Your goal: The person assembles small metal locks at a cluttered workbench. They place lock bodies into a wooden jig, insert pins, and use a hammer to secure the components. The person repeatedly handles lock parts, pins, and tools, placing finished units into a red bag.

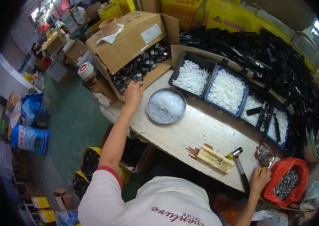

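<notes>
My left hand [133, 95] reaches to the edge of a pile of small dark metallic parts [140, 67] that spills from an open cardboard box. Its fingers are closed at one small dark part. At the lower right, my right hand [260, 180] is closed round a thin tool with a yellow handle [259, 171], mostly hidden by the fingers. Just beyond it sits a small red dish [259, 152] of fine metal pieces. A mallet [235, 153] with a yellow and black head lies left of this hand, beside a pale slotted block [215, 159].
A round metal bowl [152, 115] of clear, whitish pieces stands mid-table. Trays of white parts, including a blue tray [219, 104], line the back before a heap of long black parts [265, 62]. A red bag [297, 165] of grey pieces sits right; a capped bottle [96, 81] stands left.
</notes>
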The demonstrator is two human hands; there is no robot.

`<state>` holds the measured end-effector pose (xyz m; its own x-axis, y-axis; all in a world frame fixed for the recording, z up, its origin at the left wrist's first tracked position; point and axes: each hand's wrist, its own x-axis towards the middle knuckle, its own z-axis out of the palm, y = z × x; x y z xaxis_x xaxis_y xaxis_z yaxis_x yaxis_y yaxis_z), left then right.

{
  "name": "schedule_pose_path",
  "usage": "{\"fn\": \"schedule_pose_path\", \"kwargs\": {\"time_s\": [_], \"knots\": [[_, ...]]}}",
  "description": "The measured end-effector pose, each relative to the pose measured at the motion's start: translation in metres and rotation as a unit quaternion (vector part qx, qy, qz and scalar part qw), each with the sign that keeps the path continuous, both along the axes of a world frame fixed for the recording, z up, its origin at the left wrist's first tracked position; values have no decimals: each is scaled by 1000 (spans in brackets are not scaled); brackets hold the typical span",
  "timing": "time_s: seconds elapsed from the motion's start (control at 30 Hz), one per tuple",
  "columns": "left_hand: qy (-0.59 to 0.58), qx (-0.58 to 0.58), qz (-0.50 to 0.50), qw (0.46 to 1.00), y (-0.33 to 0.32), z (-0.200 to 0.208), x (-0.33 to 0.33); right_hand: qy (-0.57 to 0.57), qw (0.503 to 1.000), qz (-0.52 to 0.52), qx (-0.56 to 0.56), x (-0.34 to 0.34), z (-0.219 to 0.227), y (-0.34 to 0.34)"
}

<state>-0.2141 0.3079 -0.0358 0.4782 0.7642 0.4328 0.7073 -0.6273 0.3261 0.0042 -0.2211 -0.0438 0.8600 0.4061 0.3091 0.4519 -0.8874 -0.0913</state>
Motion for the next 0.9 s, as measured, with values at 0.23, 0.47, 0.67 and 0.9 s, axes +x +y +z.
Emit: {"fn": "schedule_pose_path", "kwargs": {"time_s": [0.23, 0.47, 0.67, 0.9], "knots": [[35, 43, -9, 998, 53, -37, 9, -51, 991, 88, 83, 19, 35, 34], [40, 64, -89, 993, 33, -39, -13, -94, 965, 228, 85, 74, 47, 137], [-28, 20, -136, 990, 22, -23, -17, -151, 954, 257, -36, 109, 44, 186], [15, 76, -116, 990, 10, -34, -13, -165, 929, 328, 50, 137, 47, 187]]}}
